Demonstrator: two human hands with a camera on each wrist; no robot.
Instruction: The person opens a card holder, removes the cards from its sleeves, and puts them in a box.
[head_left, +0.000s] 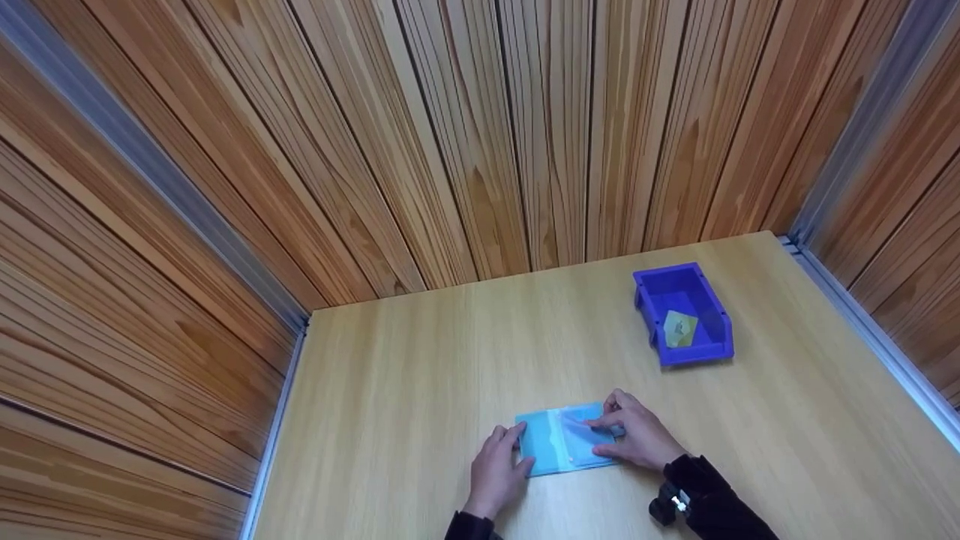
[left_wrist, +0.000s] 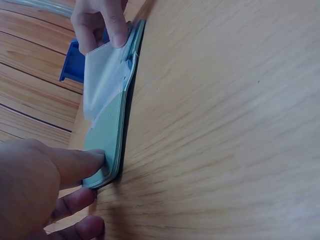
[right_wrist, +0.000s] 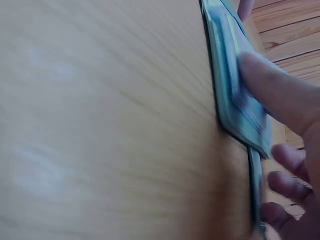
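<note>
A light blue card holder (head_left: 541,444) lies spread open on the table, with clear plastic sleeves (head_left: 581,435) over its right half. My left hand (head_left: 496,465) grips its left edge, the thumb on top and the other fingers at the side. At the right half, my right hand (head_left: 637,433) holds the sleeves and the cover edge. Its thumb (right_wrist: 272,82) presses on the sleeves, while the other fingers curl beside the edge. A narrow strap (right_wrist: 255,182) sticks out from the holder near those fingers. In the left wrist view the clear sleeve (left_wrist: 102,75) stands slightly raised under the right thumb.
A blue-purple plastic bin (head_left: 679,281) stands at the back right of the wooden table (head_left: 405,375), with a small yellowish piece (head_left: 680,329) inside. Wood-plank walls (head_left: 480,150) rise behind and at both sides, with metal rails (head_left: 877,337) along the table edges.
</note>
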